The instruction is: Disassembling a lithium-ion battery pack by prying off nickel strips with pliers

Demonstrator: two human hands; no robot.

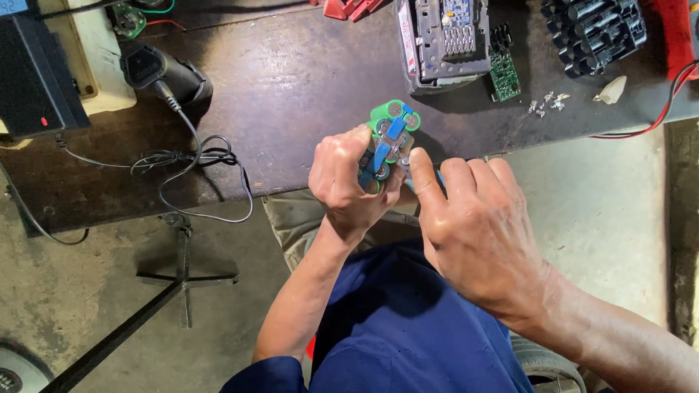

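Left to right, we see a black box (33,73) cut off at the frame's left edge, then a black plug adapter (156,71) whose thin cable (193,156) coils on the dark workbench (291,80).

Our left hand (348,182) wraps its fingers around a green battery cell pack (389,135), held above the bench's front edge; we count about four round cell ends, the rest hidden behind the fingers. Our right hand (473,225) pinches a small tool against the pack with thumb and forefinger pressed together; the tool is mostly hidden, so we cannot name it.

Farther right lie one opened grey casing (444,44), one green circuit board (504,74), one black cell holder (593,33), a few small screws (546,104) too tiny to count, and a red wire (666,102).
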